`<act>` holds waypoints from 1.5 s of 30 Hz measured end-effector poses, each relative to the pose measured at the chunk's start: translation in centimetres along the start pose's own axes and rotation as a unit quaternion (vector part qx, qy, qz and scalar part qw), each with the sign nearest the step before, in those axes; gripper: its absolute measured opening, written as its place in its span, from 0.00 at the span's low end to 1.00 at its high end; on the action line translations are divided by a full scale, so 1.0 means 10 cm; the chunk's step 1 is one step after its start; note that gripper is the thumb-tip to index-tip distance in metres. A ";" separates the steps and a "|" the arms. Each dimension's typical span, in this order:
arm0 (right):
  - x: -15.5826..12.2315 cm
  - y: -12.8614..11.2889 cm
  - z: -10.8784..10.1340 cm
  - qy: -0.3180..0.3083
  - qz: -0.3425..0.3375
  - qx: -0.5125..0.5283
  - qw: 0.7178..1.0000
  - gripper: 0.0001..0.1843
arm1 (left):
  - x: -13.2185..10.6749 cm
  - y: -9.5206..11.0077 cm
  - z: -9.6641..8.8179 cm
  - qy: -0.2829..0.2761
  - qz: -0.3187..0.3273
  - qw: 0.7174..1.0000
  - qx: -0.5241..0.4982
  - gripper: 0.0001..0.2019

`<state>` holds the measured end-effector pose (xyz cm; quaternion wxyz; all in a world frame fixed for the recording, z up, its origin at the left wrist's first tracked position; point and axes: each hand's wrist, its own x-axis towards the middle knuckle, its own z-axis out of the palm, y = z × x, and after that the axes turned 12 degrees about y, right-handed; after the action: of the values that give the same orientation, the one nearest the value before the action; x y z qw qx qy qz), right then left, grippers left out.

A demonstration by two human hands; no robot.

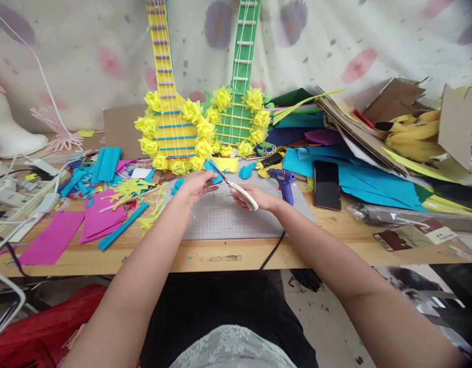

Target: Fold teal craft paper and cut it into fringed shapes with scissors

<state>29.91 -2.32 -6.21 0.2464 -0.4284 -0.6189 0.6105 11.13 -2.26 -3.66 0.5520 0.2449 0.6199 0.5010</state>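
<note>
My left hand pinches a small piece of blue crepe paper above the grey cutting mat. White-handled scissors are gripped in my right hand, their blades pointing up and left against the blue paper. Whether the blades are fully closed is hard to make out. Behind my hands stand a yellow paper guitar and a green one, both edged with yellow paper flowers. A blue glue gun rests right of my right hand.
A dark phone lies on blue paper sheets at the right. Magenta paper and yellow scraps cover the left side. Cardboard is piled at the back right; white cables run along the left edge.
</note>
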 end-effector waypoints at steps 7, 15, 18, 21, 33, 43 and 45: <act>-0.02 0.00 -0.03 0.009 -0.007 -0.020 1.000 0.26 | 0.00 0.03 -0.04 -0.017 -0.009 1.000 0.021 0.04; 0.02 0.06 -0.02 -0.015 -0.007 -0.009 1.000 0.27 | 0.03 0.05 -0.10 -0.023 -0.017 0.998 0.048 0.05; 0.04 0.03 -0.02 -0.043 -0.008 -0.017 0.999 0.27 | 0.02 0.06 -0.10 -0.033 -0.020 0.997 0.071 0.04; 0.07 -0.03 -0.02 -0.053 -0.012 -0.027 0.998 0.26 | 0.01 0.07 -0.07 -0.043 -0.018 0.996 0.073 0.03; 0.09 -0.10 -0.02 -0.017 0.017 -0.043 0.999 0.23 | 0.10 0.03 -0.13 -0.065 -0.027 0.995 0.076 0.03; 0.16 0.04 -0.02 -0.045 0.032 -0.045 0.997 0.25 | 0.17 -0.08 -0.28 -0.058 -0.063 0.994 0.061 0.05; 0.17 0.03 -0.02 -0.028 0.045 -0.009 0.999 0.24 | 0.18 -0.10 -0.29 -0.056 -0.032 0.997 0.042 0.04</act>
<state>29.28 -0.80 -6.88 0.1976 -0.4409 -0.6114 0.6267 8.21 -2.10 -5.65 0.5909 0.2753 0.6163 0.4418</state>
